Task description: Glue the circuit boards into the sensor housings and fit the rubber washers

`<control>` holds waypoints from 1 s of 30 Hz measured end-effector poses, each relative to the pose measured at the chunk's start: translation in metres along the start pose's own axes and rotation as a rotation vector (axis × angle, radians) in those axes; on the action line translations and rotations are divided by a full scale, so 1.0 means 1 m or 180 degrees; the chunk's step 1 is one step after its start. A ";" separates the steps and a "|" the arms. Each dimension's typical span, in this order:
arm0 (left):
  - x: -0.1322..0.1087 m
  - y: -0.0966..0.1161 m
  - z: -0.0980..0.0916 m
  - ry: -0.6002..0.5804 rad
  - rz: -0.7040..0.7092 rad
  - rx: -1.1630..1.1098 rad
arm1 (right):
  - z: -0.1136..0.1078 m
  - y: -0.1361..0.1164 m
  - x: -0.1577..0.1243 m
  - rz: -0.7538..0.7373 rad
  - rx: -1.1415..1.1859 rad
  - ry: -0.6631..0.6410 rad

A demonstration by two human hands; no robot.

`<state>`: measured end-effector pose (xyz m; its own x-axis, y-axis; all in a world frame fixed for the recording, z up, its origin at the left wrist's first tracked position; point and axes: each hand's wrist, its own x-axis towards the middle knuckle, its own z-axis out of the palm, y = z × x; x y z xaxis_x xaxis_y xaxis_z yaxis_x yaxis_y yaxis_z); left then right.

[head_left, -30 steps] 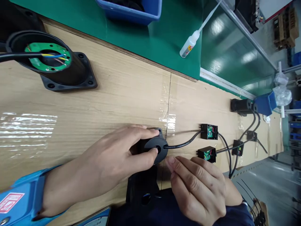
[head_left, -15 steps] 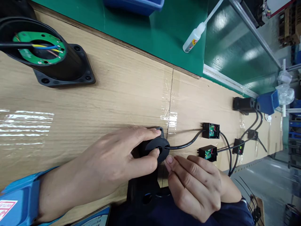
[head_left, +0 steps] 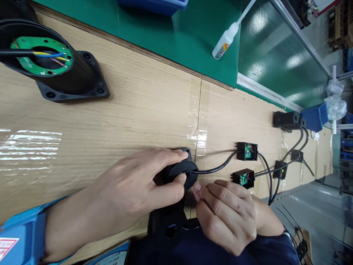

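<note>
Broadly, tan cardboard (head_left: 138,117) spreads beneath your work, meeting a green worktop (head_left: 198,51), with grey floor (head_left: 325,213) off to the right. At upper left, a wide black tube (head_left: 79,77) runs partly out of view, and a blue bin (head_left: 157,5) is cut off at the top. Your left hand (head_left: 146,180) grasps the black cap (head_left: 192,179), low in the middle beside the cardboard's seam (head_left: 199,110), and blocks your view of what lies behind it. Your right hand (head_left: 226,213) has its fingertips pressed together beside the cap's rim; whether they hold anything, you cannot tell. A bottle (head_left: 224,43) is on the worktop; a cable (head_left: 217,170) joins the cap to a small open box (head_left: 247,151).
</note>
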<state>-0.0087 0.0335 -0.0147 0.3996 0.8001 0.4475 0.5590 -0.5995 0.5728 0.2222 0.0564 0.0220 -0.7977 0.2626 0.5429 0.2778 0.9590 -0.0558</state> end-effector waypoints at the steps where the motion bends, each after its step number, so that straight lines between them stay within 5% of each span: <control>1: 0.000 0.001 0.000 0.0022 -0.0131 -0.0052 | -0.001 0.001 0.001 -0.0047 0.0026 -0.0030; 9: 0.000 0.003 0.001 -0.0254 -0.0775 -0.0488 | -0.021 0.009 0.007 -0.0172 0.0137 -0.0821; 15: 0.003 0.001 -0.004 -0.0119 -0.0520 -0.0337 | -0.012 0.009 0.005 -0.0156 0.0043 -0.0266; 23: -0.006 0.001 0.003 -0.0078 -0.0391 -0.0238 | -0.033 0.014 0.011 -0.0270 0.0131 -0.1343; 27: -0.006 -0.001 0.002 -0.0041 0.0056 0.0035 | -0.025 0.015 0.006 -0.0419 0.0012 -0.0913; 30: -0.005 -0.001 0.002 -0.0065 -0.0025 0.0015 | -0.021 0.016 0.004 -0.0434 -0.0024 -0.0759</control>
<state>-0.0096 0.0299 -0.0185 0.4099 0.8051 0.4288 0.5656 -0.5931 0.5730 0.2345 0.0708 0.0413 -0.9312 0.1496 0.3324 0.1625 0.9867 0.0112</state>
